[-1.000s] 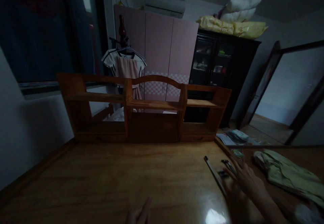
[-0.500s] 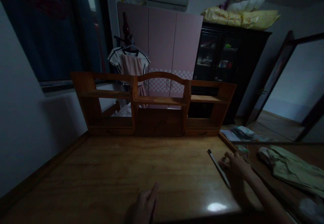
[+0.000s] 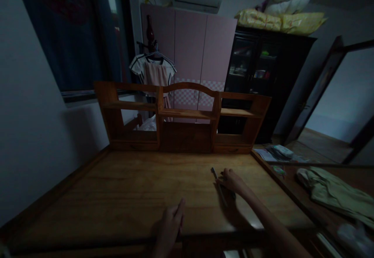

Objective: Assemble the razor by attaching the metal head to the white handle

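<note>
My right hand (image 3: 232,181) is low over the right half of the wooden desk top, its fingers bent inward. Its fingertips meet a slim pale stick with a dark head (image 3: 219,188), which looks like a toothbrush and lies slanted on the wood. A small dark end (image 3: 233,195) shows beneath the palm; what it belongs to is hidden. Near the front edge is my left hand (image 3: 172,222), fingers pressed together and the index finger pointing forward. Whether anything is inside it is hidden.
A wooden shelf unit (image 3: 187,113) rises along the desk's back edge. Wall closes in on the left. Right of the raised desk rim, a lower brown surface carries green cloth (image 3: 330,190), papers (image 3: 264,155) and a clear plastic bag (image 3: 355,236).
My right hand has moved left across the desk. The pale stick also lies farther left and is steeper. The view has shifted slightly, showing more of the desk's front edge.
</note>
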The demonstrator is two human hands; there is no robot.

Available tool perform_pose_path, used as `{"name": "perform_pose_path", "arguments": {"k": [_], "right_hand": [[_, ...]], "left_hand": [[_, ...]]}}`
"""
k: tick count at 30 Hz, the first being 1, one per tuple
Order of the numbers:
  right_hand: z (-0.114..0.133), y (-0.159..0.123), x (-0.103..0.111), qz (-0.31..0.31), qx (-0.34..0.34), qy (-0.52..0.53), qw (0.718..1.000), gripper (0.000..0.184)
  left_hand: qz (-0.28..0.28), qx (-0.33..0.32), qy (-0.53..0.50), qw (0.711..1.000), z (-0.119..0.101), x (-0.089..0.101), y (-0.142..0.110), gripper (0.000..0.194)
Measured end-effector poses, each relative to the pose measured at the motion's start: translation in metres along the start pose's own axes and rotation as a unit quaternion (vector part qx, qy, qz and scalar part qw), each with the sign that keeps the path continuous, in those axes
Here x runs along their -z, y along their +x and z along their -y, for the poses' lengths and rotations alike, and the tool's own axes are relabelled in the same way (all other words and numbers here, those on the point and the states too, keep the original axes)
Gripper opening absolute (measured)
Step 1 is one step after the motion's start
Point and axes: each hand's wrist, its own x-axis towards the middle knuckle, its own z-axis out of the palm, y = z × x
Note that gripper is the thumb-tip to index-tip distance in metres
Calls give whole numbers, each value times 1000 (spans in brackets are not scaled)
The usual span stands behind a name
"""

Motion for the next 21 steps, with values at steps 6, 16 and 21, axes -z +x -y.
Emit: {"name": "perform_pose_path", "arguments": {"k": [6,16,21], "right_hand": [[107,14,-22,35,66,66,995,44],[141,40,-34,16,131,143,981,28],[117,56,-11,-110,119,221,962,16]], "left_hand": [[12,-63,5,998,-4,2,-6,60],[22,-96,60,993,1,5,-4,59],[11,-125,181,976,-8,2,-6,48]]}}
